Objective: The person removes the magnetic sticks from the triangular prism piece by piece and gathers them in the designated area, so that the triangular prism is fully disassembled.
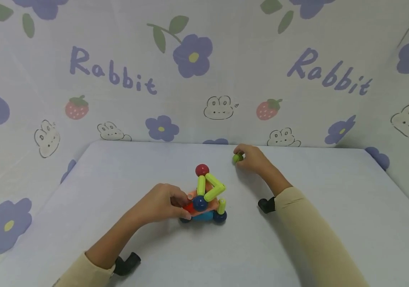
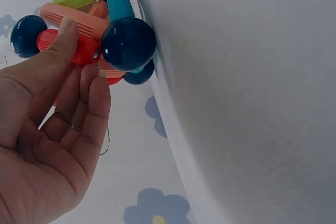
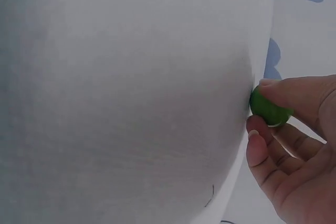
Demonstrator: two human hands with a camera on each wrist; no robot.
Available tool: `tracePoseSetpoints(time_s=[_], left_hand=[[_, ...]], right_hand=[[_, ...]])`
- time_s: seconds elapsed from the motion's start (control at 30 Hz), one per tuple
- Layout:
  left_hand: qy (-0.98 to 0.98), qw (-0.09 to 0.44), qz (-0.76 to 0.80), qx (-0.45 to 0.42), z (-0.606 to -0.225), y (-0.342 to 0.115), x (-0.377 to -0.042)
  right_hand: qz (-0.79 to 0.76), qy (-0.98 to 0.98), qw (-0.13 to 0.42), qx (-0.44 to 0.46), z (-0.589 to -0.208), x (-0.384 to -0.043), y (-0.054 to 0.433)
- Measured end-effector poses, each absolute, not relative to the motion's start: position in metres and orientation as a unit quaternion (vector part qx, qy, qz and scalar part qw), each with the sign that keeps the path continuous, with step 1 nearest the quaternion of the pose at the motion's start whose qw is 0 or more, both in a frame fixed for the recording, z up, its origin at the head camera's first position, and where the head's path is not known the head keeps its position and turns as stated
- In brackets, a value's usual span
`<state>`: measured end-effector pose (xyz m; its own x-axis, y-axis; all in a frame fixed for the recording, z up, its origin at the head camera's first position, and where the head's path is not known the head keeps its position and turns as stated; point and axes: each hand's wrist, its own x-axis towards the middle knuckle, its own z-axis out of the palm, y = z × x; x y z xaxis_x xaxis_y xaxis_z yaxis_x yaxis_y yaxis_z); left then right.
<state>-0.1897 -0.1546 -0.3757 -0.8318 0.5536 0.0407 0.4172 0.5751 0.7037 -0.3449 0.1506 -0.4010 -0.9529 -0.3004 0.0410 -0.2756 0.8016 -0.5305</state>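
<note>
A small model of magnetic rods and balls (image 1: 204, 216) stands on the table. It has dark blue balls at its base, orange, red and blue rods, lime rods on its upper part and a red ball (image 1: 202, 170) on top. My left hand (image 1: 159, 203) grips it from the left; in the left wrist view the thumb lies on a red rod (image 2: 86, 50) with fingers beneath. Farther back, my right hand (image 1: 254, 159) pinches a green ball (image 3: 269, 108) between thumb and fingers, at the tabletop. Part of the ball is hidden by the fingers.
White cloth covers the table (image 1: 118, 171). Behind it hangs a curtain (image 1: 226, 79) printed with flowers, rabbits and strawberries. Black curved pieces (image 1: 127, 264) stick out by both sleeve cuffs.
</note>
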Motion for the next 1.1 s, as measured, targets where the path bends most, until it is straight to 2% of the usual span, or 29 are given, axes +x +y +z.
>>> tracePoseSetpoints(time_s=[0.17,0.47,0.6,0.77,0.9,1.1], left_hand=[[0.878,0.114,0.377,0.272,-0.375,-0.153,-0.189],[0.875,0.123,0.383,0.27,-0.377,-0.153,-0.188],[0.874,0.124,0.39,0.263,-0.378,-0.155,-0.188],[0.873,0.126,0.388,0.266,-0.379,-0.156,-0.188],[0.879,0.126,0.375,0.265,-0.378,-0.155,-0.187],[0.886,0.117,0.362,0.265,-0.376,-0.154,-0.186]], right_hand=[[-0.284,0.948,0.038,-0.138,-0.403,-0.345,0.15],[-0.278,0.95,0.044,-0.138,-0.403,-0.342,0.154],[-0.264,0.956,0.024,-0.129,-0.398,-0.332,0.155],[-0.284,0.949,-0.022,-0.137,-0.382,-0.301,0.149],[-0.334,0.919,-0.054,-0.202,-0.364,-0.27,0.143],[-0.385,0.83,-0.083,-0.396,-0.337,-0.227,0.132]])
